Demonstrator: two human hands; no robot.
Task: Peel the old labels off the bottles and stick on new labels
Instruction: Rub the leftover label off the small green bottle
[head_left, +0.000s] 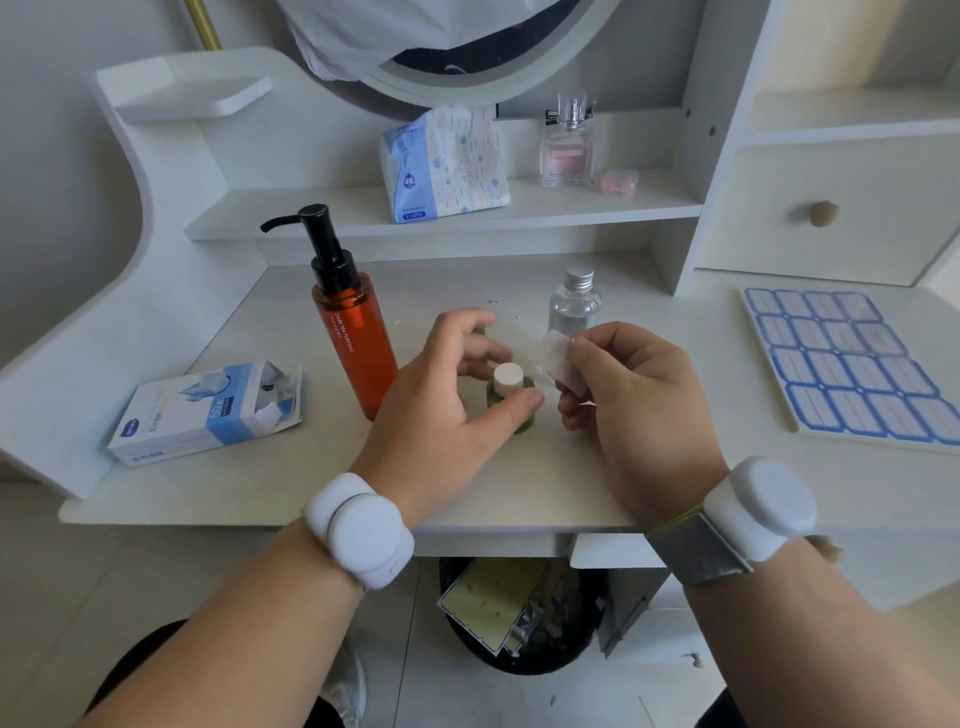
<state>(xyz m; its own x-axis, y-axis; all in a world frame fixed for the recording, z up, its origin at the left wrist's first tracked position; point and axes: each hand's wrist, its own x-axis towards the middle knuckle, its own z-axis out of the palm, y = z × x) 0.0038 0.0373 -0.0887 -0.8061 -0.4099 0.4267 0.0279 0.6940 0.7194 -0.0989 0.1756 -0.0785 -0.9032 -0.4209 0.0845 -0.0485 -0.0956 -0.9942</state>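
The left hand (457, 410) grips the small green bottle (511, 402), thumb and fingers curled round it, holding it upright on the counter (311, 467) near the middle of the front edge. The right hand (623, 395) pinches a pale strip, apparently the old label (553, 351), between thumb and fingertips; the strip runs up and away from the bottle. Whether its far end is still stuck to the bottle cannot be told.

Risks:
- Label tearing. Cause: pulling too fast or at a steep angle; a remnant would be left on the bottle.
- Bottle tipping or slipping. Cause: pull force exceeding the left hand's hold; the orange pump bottle (356, 332) and the clear bottle (574, 304) stand near and could be knocked.
- Adhesive residue. Cause: incomplete peel; a new label from the blue sheet (852, 364) at the right edge may then bond poorly.
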